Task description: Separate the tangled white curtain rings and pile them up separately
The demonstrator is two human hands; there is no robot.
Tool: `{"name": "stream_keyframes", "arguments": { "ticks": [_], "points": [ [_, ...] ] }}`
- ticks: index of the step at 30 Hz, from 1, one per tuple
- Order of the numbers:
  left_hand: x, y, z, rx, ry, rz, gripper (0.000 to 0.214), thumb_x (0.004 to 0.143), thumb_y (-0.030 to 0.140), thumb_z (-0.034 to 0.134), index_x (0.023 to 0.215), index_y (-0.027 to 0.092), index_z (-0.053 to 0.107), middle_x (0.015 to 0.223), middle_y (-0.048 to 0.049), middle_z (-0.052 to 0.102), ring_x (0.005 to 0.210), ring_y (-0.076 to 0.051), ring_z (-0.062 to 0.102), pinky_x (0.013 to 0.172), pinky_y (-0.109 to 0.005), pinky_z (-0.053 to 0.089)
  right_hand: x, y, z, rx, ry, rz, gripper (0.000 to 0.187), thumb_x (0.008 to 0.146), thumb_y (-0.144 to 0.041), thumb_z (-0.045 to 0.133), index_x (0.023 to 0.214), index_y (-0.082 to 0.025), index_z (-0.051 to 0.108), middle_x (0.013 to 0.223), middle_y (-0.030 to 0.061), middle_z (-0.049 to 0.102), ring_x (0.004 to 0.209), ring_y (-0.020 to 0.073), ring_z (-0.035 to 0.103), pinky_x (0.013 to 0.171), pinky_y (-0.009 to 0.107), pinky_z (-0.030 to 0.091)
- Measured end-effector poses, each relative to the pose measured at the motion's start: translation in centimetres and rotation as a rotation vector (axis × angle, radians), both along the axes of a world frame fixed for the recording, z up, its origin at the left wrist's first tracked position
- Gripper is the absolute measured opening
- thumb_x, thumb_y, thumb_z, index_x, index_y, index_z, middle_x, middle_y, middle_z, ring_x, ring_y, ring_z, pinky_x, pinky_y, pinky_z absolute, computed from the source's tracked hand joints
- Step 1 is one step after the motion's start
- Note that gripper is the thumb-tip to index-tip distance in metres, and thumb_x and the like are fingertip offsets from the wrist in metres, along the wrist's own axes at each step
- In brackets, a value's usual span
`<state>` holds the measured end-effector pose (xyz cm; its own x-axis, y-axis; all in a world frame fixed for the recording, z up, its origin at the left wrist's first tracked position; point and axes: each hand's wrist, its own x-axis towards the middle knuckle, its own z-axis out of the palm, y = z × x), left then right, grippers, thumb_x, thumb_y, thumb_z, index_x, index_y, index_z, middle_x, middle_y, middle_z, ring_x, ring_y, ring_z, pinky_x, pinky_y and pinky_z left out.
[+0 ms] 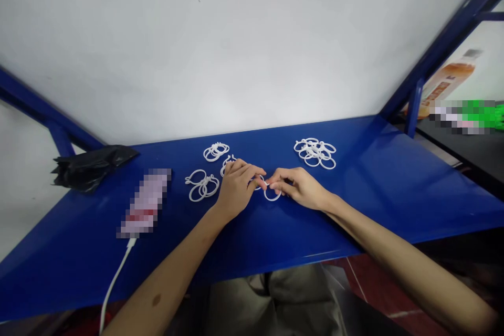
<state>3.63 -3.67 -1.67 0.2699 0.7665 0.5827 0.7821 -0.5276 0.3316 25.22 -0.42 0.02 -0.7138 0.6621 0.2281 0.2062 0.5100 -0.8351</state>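
Over the middle of the blue table, my left hand and my right hand meet fingertip to fingertip. A white curtain ring hangs between them, pinched at its top. Part of a second white ring shows at my left fingers, its far side hidden by them. Behind my left hand lies a partly covered group of rings. Two more small groups of rings, one near and one farther back, lie to the left. On the right is a larger cluster of overlapping rings.
The blue table runs up to a pale wall. At left lie a black plastic bag and a blurred-out phone-shaped item with a white cable. A bottle stands on a dark surface at right, beyond a blue frame post.
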Motion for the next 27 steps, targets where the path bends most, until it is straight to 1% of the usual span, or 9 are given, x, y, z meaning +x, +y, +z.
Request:
{"name": "stream_keyframes", "arguments": {
  "ticks": [3, 6, 9, 12, 14, 16, 18, 22, 27],
  "points": [
    [0.0, 0.1, -0.1, 0.012, 0.011, -0.021, 0.012, 0.093, 0.017, 0.061, 0.087, 0.024, 0.068, 0.087, 0.0028, 0.075, 0.086, -0.020, 0.059, 0.087, -0.037, 0.038, -0.2, -0.1, 0.1, 0.056, -0.011, 0.004, 0.022, 0.101, -0.033, 0.051, 0.101, -0.019, 0.068, 0.080, 0.0015, 0.069, 0.068, 0.0128, 0.063, 0.065, 0.024, 0.048],
    [0.0, 0.4, 0.4, -0.043, 0.029, 0.036, 0.006, 0.094, 0.026, 0.062, 0.091, 0.023, 0.067, 0.087, 0.0018, 0.074, 0.088, -0.021, 0.058, 0.087, -0.038, 0.038, -0.7, 0.1, -0.2, 0.233, 0.031, -0.096, 0.024, 0.102, -0.030, 0.048, 0.101, -0.021, 0.070, 0.093, 0.0049, 0.070, 0.083, 0.0160, 0.066, 0.078, 0.029, 0.051],
    [-0.2, 0.5, 1.0, -0.096, 0.095, 0.126, 0.016, 0.093, 0.037, 0.065, 0.100, 0.023, 0.067, 0.084, 0.0002, 0.072, 0.090, -0.023, 0.058, 0.086, -0.039, 0.038, -0.5, 1.1, -0.5, 0.419, 0.045, -0.267, 0.025, 0.101, -0.028, 0.048, 0.105, -0.021, 0.072, 0.101, 0.0084, 0.065, 0.092, 0.0190, 0.063, 0.084, 0.033, 0.051],
    [-0.6, 0.5, 1.2, -0.138, 0.225, 0.142, 0.026, 0.090, 0.046, 0.066, 0.100, 0.022, 0.066, 0.091, -0.0028, 0.070, 0.095, -0.025, 0.057, 0.088, -0.042, 0.038, 1.4, 3.4, -0.5, 0.486, 0.021, -0.537, 0.025, 0.098, -0.026, 0.050, 0.108, -0.019, 0.072, 0.095, 0.0085, 0.064, 0.080, 0.0186, 0.062, 0.079, 0.034, 0.052],
    [-0.9, 0.4, 1.0, -0.159, 0.290, 0.114, 0.030, 0.088, 0.049, 0.067, 0.099, 0.022, 0.066, 0.096, -0.0045, 0.068, 0.099, -0.027, 0.056, 0.091, -0.044, 0.038, 3.6, 5.2, -0.5, 0.460, 0.029, -0.783, 0.023, 0.092, -0.029, 0.057, 0.107, -0.017, 0.071, 0.093, 0.0077, 0.068, 0.069, 0.0172, 0.060, 0.074, 0.034, 0.051],
    [-1.1, 0.4, 0.9, -0.170, 0.317, 0.085, 0.031, 0.087, 0.049, 0.067, 0.100, 0.022, 0.065, 0.099, -0.0050, 0.068, 0.102, -0.028, 0.055, 0.095, -0.045, 0.037, 5.8, 6.9, -0.6, 0.379, 0.035, -0.999, 0.021, 0.087, -0.030, 0.060, 0.099, -0.016, 0.070, 0.088, 0.0076, 0.071, 0.069, 0.0183, 0.061, 0.074, 0.034, 0.050],
    [-1.2, 0.4, 0.7, -0.179, 0.321, 0.065, 0.029, 0.087, 0.048, 0.067, 0.101, 0.022, 0.064, 0.099, -0.0046, 0.067, 0.103, -0.028, 0.054, 0.097, -0.046, 0.036, 7.6, 8.2, -0.8, 0.269, -0.003, -1.108, 0.019, 0.085, -0.030, 0.060, 0.091, -0.015, 0.071, 0.086, 0.0078, 0.072, 0.072, 0.0190, 0.062, 0.076, 0.034, 0.049],
    [-1.1, 0.3, 0.8, -0.222, 0.278, 0.044, 0.034, 0.087, 0.049, 0.068, 0.108, 0.024, 0.062, 0.102, -0.0035, 0.068, 0.105, -0.027, 0.054, 0.098, -0.045, 0.035, 9.0, 9.2, -1.4, 0.166, -0.109, -1.137, 0.018, 0.081, -0.029, 0.060, 0.086, -0.016, 0.072, 0.085, 0.0074, 0.074, 0.075, 0.0194, 0.063, 0.077, 0.032, 0.047],
    [-1.1, 0.3, 0.9, -0.255, 0.270, 0.047, 0.034, 0.086, 0.048, 0.070, 0.108, 0.023, 0.063, 0.103, -0.0041, 0.069, 0.104, -0.027, 0.054, 0.095, -0.045, 0.036, 8.8, 9.2, -1.8, 0.148, -0.179, -1.093, 0.020, 0.080, -0.031, 0.060, 0.084, -0.017, 0.074, 0.080, 0.0061, 0.073, 0.071, 0.0191, 0.062, 0.075, 0.032, 0.046]
  ]
}}
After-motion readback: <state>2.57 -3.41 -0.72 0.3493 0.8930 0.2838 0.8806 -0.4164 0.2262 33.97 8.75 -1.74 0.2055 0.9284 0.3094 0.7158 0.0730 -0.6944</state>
